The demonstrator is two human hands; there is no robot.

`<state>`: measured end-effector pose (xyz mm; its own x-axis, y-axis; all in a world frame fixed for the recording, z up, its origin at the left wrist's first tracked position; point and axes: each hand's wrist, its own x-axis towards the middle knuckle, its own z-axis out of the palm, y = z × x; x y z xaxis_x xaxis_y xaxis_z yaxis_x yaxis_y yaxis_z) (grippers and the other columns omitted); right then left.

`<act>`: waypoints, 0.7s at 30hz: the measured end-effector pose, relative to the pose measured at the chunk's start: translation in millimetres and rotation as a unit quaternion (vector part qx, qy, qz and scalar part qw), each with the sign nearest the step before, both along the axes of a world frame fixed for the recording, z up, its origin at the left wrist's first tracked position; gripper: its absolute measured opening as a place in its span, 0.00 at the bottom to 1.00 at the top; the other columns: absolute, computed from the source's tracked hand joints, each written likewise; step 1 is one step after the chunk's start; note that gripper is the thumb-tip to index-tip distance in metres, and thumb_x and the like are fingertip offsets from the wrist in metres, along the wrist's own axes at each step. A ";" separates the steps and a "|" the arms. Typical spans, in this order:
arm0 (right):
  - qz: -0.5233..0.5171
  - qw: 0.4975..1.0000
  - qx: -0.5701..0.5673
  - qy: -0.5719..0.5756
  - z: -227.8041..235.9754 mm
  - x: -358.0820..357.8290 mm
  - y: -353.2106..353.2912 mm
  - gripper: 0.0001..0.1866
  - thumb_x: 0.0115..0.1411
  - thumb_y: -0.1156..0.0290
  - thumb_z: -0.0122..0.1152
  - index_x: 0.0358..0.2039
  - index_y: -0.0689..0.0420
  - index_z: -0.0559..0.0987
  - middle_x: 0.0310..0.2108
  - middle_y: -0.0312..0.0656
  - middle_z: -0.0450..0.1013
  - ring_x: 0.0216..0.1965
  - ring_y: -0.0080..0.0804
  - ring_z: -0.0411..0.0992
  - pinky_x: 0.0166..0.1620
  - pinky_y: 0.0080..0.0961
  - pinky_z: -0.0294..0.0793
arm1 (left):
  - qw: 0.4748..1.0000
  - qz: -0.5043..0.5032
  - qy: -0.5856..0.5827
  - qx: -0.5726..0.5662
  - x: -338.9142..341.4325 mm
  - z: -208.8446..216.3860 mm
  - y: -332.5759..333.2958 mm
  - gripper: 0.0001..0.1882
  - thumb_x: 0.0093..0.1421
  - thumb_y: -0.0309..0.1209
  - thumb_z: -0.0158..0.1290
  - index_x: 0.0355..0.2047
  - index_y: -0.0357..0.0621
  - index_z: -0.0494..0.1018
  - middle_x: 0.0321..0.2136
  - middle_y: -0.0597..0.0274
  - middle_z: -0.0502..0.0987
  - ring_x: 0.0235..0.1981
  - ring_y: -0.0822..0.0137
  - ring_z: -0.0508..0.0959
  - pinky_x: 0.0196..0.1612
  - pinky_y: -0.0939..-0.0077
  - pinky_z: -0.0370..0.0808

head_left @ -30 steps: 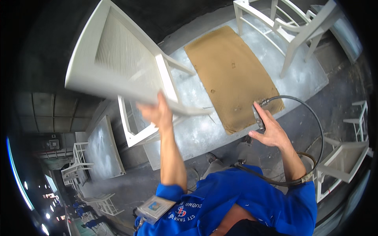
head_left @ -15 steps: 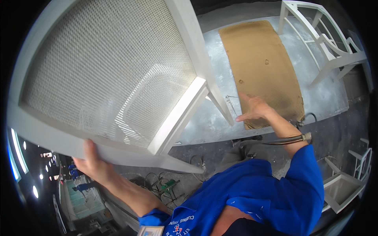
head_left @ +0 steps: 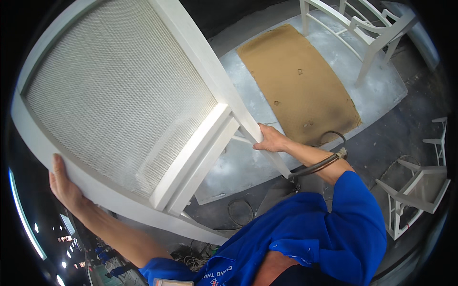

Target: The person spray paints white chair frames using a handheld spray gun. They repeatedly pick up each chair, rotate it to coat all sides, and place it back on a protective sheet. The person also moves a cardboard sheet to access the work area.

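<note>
A large white chair with a woven mesh panel in its back is held up in front of me, tilted. My left hand grips the outer frame at the lower left, its thumb over the near face. With my right hand I grasp a white leg just past the panel's lower rail; some of those fingers are hidden behind the wood. Against my right forearm runs a dark hose, whose metal end hangs close to the leg's tip.
Beyond the chair lies a pale, paint-dusted platform with a brown cardboard sheet on it. Another white chair frame stands at its far right. White furniture frames are on the floor at right. Cables coil below the platform.
My right hand has gone from open above the cardboard's edge to closed around the chair leg. The chair's lower end has shifted left and down in view. My left hand stays on the frame.
</note>
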<state>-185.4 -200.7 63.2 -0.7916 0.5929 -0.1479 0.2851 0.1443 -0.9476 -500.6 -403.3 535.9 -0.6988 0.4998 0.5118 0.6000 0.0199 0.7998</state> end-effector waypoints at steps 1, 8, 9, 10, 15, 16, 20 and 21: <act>-0.015 1.000 0.005 0.006 16.8 12.3 1.7 0.36 0.49 0.61 0.72 0.56 0.66 0.72 0.47 0.60 0.77 0.51 0.54 0.77 0.55 0.42 0.75 | 0.999 0.044 0.004 -0.003 -13.4 14.5 -0.5 0.24 0.70 0.42 0.59 0.53 0.30 0.77 0.43 0.53 0.83 0.40 0.66 0.82 0.43 0.78 0.78; -0.110 0.989 0.096 -0.018 155.5 130.3 37.7 0.30 0.45 0.63 0.68 0.47 0.67 0.78 0.39 0.58 0.79 0.41 0.51 0.79 0.46 0.40 0.77 | 0.982 -0.009 -0.184 0.040 -80.6 48.6 39.5 0.26 0.71 0.41 0.56 0.58 0.29 0.75 0.52 0.50 0.81 0.49 0.60 0.81 0.54 0.73 0.76; -0.117 0.987 0.109 -0.030 170.2 149.3 37.5 0.31 0.45 0.62 0.69 0.48 0.67 0.78 0.38 0.58 0.80 0.40 0.51 0.79 0.46 0.40 0.77 | 0.978 -0.019 -0.205 0.020 -78.3 40.1 51.4 0.26 0.71 0.41 0.55 0.58 0.29 0.75 0.52 0.49 0.81 0.49 0.59 0.81 0.54 0.73 0.76; -0.122 0.983 0.134 -0.018 183.0 170.0 37.4 0.32 0.45 0.61 0.69 0.49 0.66 0.78 0.37 0.58 0.80 0.39 0.51 0.80 0.46 0.39 0.77 | 0.974 -0.028 -0.224 0.001 -71.4 30.0 65.4 0.26 0.72 0.41 0.55 0.58 0.29 0.74 0.52 0.49 0.81 0.49 0.59 0.82 0.54 0.72 0.77; -0.137 0.979 0.140 -0.055 215.5 280.4 52.2 0.32 0.41 0.66 0.73 0.50 0.64 0.81 0.36 0.53 0.82 0.36 0.43 0.81 0.44 0.36 0.78 | 0.949 -0.056 -0.305 -0.053 6.3 -45.2 145.8 0.27 0.72 0.42 0.53 0.59 0.28 0.73 0.53 0.45 0.80 0.48 0.56 0.83 0.53 0.68 0.80; -0.140 0.977 0.144 -0.070 216.1 301.2 54.9 0.32 0.41 0.66 0.73 0.49 0.64 0.81 0.35 0.52 0.82 0.36 0.42 0.81 0.44 0.35 0.79 | 0.941 -0.063 -0.329 -0.047 23.7 -65.5 159.0 0.27 0.73 0.42 0.52 0.59 0.28 0.73 0.53 0.44 0.80 0.48 0.55 0.83 0.53 0.68 0.80; -0.170 0.968 0.091 -0.163 211.9 376.6 71.9 0.31 0.41 0.67 0.73 0.49 0.64 0.81 0.35 0.50 0.82 0.35 0.39 0.81 0.43 0.34 0.79 | 0.927 -0.128 -0.350 -0.045 72.5 -154.3 237.0 0.29 0.72 0.46 0.53 0.59 0.30 0.73 0.50 0.45 0.81 0.44 0.55 0.84 0.50 0.65 0.82; -0.176 0.969 0.068 -0.157 210.2 391.1 77.1 0.31 0.41 0.67 0.73 0.48 0.65 0.82 0.34 0.49 0.82 0.35 0.36 0.81 0.43 0.33 0.79 | 0.916 -0.143 -0.371 -0.051 78.1 -177.9 256.8 0.29 0.71 0.46 0.54 0.58 0.31 0.74 0.48 0.46 0.82 0.44 0.56 0.84 0.49 0.66 0.82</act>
